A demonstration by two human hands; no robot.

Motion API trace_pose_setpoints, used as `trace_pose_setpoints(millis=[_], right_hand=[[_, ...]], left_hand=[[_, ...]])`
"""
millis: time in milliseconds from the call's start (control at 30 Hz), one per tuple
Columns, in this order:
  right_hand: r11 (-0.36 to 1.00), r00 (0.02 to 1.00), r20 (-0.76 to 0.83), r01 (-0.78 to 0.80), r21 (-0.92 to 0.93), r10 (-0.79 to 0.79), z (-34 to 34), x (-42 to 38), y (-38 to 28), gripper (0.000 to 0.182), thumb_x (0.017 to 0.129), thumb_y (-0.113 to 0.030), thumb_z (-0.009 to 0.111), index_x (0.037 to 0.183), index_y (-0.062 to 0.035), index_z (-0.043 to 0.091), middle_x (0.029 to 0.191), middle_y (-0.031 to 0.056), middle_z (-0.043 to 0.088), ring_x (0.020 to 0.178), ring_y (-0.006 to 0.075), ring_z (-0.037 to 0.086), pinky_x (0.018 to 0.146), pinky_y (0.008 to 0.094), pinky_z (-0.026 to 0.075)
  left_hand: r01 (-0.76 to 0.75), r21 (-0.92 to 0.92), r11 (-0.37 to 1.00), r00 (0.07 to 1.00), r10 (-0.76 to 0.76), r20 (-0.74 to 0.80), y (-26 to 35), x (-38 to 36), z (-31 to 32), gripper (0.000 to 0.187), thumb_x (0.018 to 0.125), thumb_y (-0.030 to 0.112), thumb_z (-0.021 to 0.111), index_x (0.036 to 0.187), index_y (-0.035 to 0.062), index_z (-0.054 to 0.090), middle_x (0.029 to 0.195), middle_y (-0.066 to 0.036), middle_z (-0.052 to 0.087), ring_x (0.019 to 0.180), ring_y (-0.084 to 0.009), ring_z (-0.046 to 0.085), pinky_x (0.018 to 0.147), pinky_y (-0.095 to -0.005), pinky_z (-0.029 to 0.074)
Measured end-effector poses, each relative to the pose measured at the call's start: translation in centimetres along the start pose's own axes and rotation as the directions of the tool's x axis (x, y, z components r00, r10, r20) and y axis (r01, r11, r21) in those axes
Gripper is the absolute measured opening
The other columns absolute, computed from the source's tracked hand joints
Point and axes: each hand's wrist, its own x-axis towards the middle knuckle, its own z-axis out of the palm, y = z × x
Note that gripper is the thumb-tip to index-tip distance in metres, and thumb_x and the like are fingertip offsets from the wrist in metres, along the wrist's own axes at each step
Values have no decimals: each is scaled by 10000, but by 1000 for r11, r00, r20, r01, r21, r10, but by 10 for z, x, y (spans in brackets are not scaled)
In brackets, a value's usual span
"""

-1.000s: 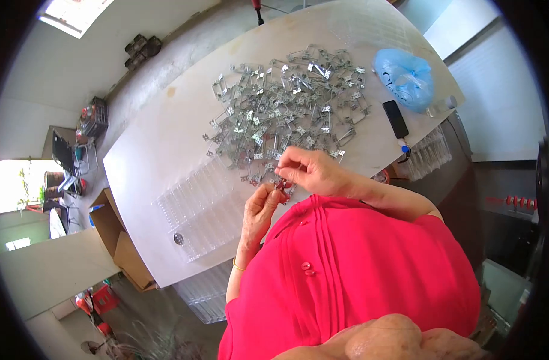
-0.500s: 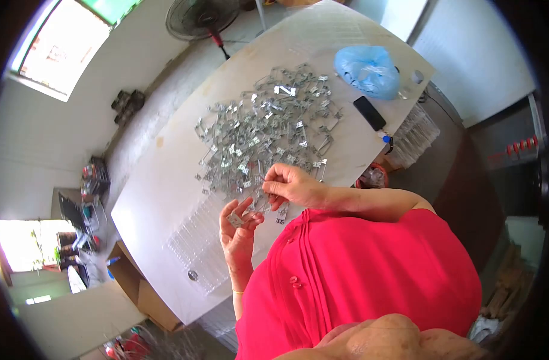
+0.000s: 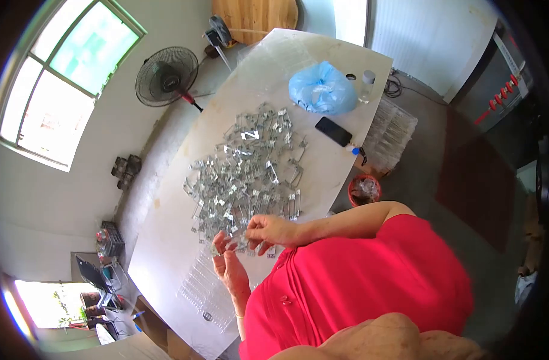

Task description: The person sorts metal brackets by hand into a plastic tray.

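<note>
My left hand [image 3: 231,269] is at the near edge of the table [image 3: 157,240], its fingers curled round a small metal piece that is partly hidden. My right hand [image 3: 275,231] meets it from the right with bent fingers near the same piece; what it pinches is too small to make out. Just beyond both hands spreads a heap of small metal brackets [image 3: 244,174]. Below my left hand lies a clear plastic tray [image 3: 202,288] with rows of slots, and a small round object [image 3: 207,316] rests on it.
A blue plastic bag [image 3: 323,89], a clear bottle [image 3: 366,86] and a black phone [image 3: 333,131] lie toward the far right of the table. A red bin [image 3: 364,191] and stacked clear trays [image 3: 391,135] stand beside it. A fan [image 3: 167,78] stands beyond the left edge.
The view has tilted and shifted, showing more of the window and fan. Both hands have come closer together, and the fingers of my left hand have turned toward the right hand.
</note>
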Motion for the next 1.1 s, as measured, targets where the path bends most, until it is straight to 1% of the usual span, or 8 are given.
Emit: trace_pose_setpoints(millis=[133,433,633,833,867,900,933,1100], right_hand=[[983,999,42,27,-183,-20,-26,-3,-11,227,973,-266,628,1037,-56,567,871,33,606,708,122,592,606,293,531],[974,990,134,0,-225,31,-70,-20,-49,164,1000,-239,554,1037,-80,565,699,1,559,557,86,500,475,267,412],[978,988,156,18,-210,15,-86,-25,-47,165,963,-247,603,995,-85,597,671,19,591,483,102,496,420,294,381],[944,987,99,152,-293,-129,-101,-46,-68,159,985,-254,591,932,-104,603,681,-33,532,554,53,468,472,252,373],[869,955,52,287,-404,-292,-105,-38,-51,146,978,-251,613,932,-111,616,684,-54,519,568,36,453,477,247,362],[846,947,77,315,-430,-313,-106,-40,-58,129,980,-236,618,944,-112,615,689,-70,496,584,24,431,488,241,353],[932,982,25,186,-310,-188,-105,-44,-65,106,988,-213,609,948,-115,610,708,-73,493,591,21,426,496,232,349],[939,999,42,3,-343,12,-93,-49,-110,109,1001,-195,579,973,-90,592,747,-32,536,621,32,467,526,229,405]], left_hand=[[49,-188,981,996,-34,84,0,4,20,474,1004,340,575,1326,-1,502,1299,-153,593,1134,-236,576,961,-375,443],[335,-93,938,937,-342,-76,-7,10,96,529,1062,395,427,1398,-12,458,856,-72,637,708,-144,578,670,-270,463],[424,-7,906,905,-424,-39,-6,19,116,490,1061,389,404,1326,1,544,772,-49,592,648,-123,546,600,-248,419],[489,-59,870,869,-492,-52,-13,24,129,467,1027,354,433,1306,4,565,719,-25,539,614,-103,500,504,-201,309],[495,-63,867,862,-499,-90,-12,23,134,458,1013,333,428,1298,2,566,701,-24,483,586,-114,464,506,-215,309],[471,-204,858,878,-478,17,-13,22,130,413,1007,235,429,1316,-16,537,691,-24,431,575,-125,438,516,-230,319],[496,-335,801,857,-513,43,-13,25,129,397,1000,192,438,1321,-29,512,700,-43,450,581,-136,432,523,-252,332],[502,-545,672,825,-561,69,-5,19,116,399,1049,288,358,1225,-9,558,672,-103,516,543,-185,454,552,-306,365]])
